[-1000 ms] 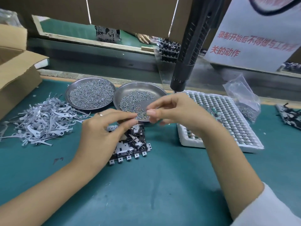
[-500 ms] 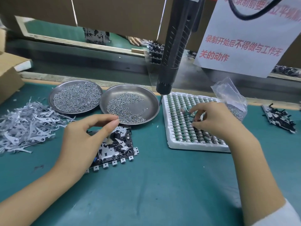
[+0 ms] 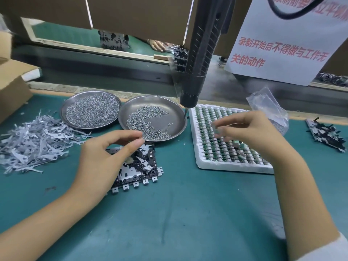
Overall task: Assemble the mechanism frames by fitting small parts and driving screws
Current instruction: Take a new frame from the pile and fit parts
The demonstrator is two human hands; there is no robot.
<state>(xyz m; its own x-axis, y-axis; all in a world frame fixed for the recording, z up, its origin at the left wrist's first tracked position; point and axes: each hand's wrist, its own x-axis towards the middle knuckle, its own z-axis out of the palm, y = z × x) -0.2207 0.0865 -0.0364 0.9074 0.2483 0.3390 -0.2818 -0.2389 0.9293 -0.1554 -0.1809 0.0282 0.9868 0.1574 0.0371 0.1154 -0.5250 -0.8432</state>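
Observation:
A black and silver mechanism frame [image 3: 143, 166] lies on the green mat, partly under my left hand [image 3: 99, 159]. That hand hovers over it with thumb and forefinger pinched on a tiny screw, which is barely visible. My right hand [image 3: 250, 132] is over the white foam tray [image 3: 231, 169] of small green parts and pinches one small part [image 3: 216, 129] just above the rows. Two steel dishes of screws, a fuller left dish [image 3: 64, 112] and a right dish [image 3: 178, 117], sit behind the frame.
A hanging black electric screwdriver [image 3: 199, 59] points its bit at the right dish's rim. A pile of grey metal levers [image 3: 32, 140] lies at left beside a cardboard box [image 3: 11, 87]. A plastic bag [image 3: 267, 102] and another frame [image 3: 325, 134] are at right.
My hands met above the right dish, then parted. The right hand went to the foam tray and lifted a small part; the left stayed pinched over the frame.

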